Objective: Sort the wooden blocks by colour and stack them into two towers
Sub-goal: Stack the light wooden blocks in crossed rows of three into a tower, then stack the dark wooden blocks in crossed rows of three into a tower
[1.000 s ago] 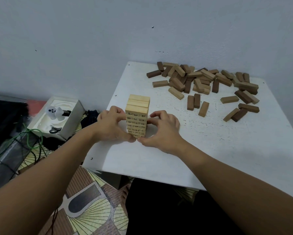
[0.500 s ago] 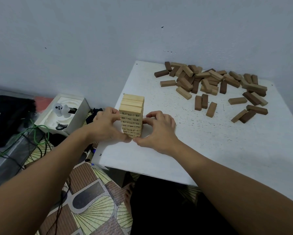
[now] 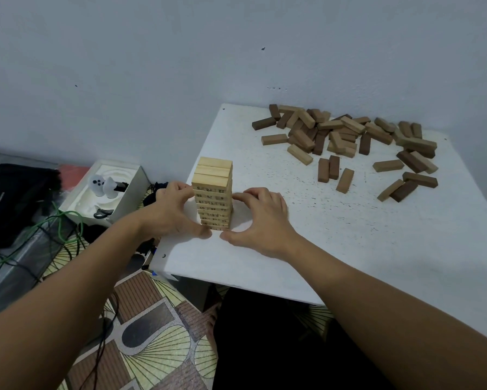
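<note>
The left hand cups the left side of the pale tower, fingers curled against its upper courses and thumb reaching along the base at the front. The right hand mirrors it on the right: its fingertips curl toward the tower's right face about halfway up and its thumb lies low by the base, tip just short of the left thumb. Whether the right fingertips actually touch the wood cannot be told; a little gap seems to show beside the lower courses.

The tower stands upright near the counter's front-left corner, built of light blocks in crossing layers, three blocks side by side on top, with black numbers printed on the block ends facing the camera.

Well apart, at the far right of the counter by the wall, the brown blocks lie in a loose heap, medium and dark brown mixed, with several strays scattered nearer.

On the floor left of the counter sit a white box, a black bag and green cable.
</note>
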A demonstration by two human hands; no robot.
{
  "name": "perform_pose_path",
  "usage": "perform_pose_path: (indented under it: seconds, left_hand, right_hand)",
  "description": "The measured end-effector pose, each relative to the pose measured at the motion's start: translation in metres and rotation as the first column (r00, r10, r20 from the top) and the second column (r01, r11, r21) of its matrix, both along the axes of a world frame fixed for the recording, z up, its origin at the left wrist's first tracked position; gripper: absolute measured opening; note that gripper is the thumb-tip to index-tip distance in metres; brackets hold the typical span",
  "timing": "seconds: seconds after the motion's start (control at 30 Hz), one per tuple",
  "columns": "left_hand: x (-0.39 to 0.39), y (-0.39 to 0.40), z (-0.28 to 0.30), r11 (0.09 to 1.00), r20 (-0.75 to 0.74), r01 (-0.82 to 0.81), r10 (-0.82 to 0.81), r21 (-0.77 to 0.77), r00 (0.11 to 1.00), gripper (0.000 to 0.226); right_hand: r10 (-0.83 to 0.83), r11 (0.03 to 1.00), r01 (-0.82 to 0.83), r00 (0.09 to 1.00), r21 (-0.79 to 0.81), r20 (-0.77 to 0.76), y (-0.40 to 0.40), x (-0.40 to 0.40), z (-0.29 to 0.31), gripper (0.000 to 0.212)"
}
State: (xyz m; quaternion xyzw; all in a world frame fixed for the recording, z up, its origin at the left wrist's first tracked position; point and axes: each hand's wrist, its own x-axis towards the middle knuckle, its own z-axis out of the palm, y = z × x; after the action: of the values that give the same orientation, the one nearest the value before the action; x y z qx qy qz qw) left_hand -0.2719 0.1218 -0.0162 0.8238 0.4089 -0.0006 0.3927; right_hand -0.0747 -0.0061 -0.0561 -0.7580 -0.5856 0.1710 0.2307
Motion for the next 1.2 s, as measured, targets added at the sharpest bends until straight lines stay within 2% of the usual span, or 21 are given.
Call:
perform_pose_path:
  seconds: [0.13, 0.23, 0.3, 0.37, 0.43, 0.6, 0.67, 0.8, 0.9, 1.03, 1.2]
  left_hand:
    - [-0.018, -0.005, 0.000, 0.994, -0.091, -0.091, 0.097, 0.068, 0.991, 0.100]
    - [-0.038, -0.017, -0.006, 0.972, -0.123, -0.185, 0.203, 0.143, 0.971, 0.115]
    - [-0.049, -0.036, -0.010, 0.954, -0.058, -0.248, 0.261, 0.170, 0.964, 0.110]
    - [-0.055, -0.061, -0.015, 0.926, 0.067, -0.318, 0.311, 0.202, 0.948, 0.096]
    - [-0.059, -0.082, -0.023, 0.885, 0.132, -0.348, 0.322, 0.310, 0.937, 0.077]
    - [-0.037, -0.125, -0.034, 0.745, 0.180, -0.252, 0.178, 0.618, 0.967, 0.037]
    - [-0.015, -0.138, -0.032, 0.692, 0.153, -0.145, 0.051, 0.707, 0.987, 0.039]
    - [0.039, -0.150, -0.028, 0.624, 0.075, 0.028, -0.139, 0.781, 0.987, 0.036]
    - [0.082, -0.156, -0.022, 0.633, 0.031, 0.088, -0.176, 0.769, 0.984, 0.040]
    - [0.131, -0.154, -0.022, 0.707, -0.050, 0.173, -0.190, 0.686, 0.980, 0.054]
    - [0.180, -0.148, -0.026, 0.748, -0.100, 0.237, -0.225, 0.620, 0.969, 0.054]
  right_hand:
    - [0.075, 0.996, -0.070, 0.993, -0.055, 0.086, -0.018, 0.005, 0.001, 0.095]
    - [0.105, 0.991, -0.092, 0.984, -0.094, 0.145, -0.034, 0.009, -0.001, 0.092]
    - [0.104, 0.989, -0.086, 0.983, -0.123, 0.154, -0.044, 0.013, -0.001, 0.091]
    - [0.095, 0.987, -0.073, 0.984, -0.145, 0.149, -0.054, 0.018, -0.001, 0.089]
    - [0.092, 0.986, -0.069, 0.985, -0.155, 0.145, -0.064, 0.024, 0.000, 0.088]
    - [0.051, 0.986, -0.027, 0.989, -0.165, 0.142, -0.097, 0.044, 0.003, 0.085]
    - [0.034, 0.985, -0.008, 0.988, -0.170, 0.153, -0.109, 0.056, 0.005, 0.085]
    - [-0.016, 0.985, 0.046, 0.984, -0.168, 0.179, -0.131, 0.083, 0.006, 0.084]
    - [-0.065, 0.981, 0.097, 0.980, -0.170, 0.187, -0.147, 0.106, 0.007, 0.083]
    - [-0.125, 0.970, 0.166, 0.966, -0.175, 0.227, -0.167, 0.137, 0.010, 0.082]
    - [-0.194, 0.953, 0.243, 0.948, -0.183, 0.251, -0.182, 0.174, 0.008, 0.081]
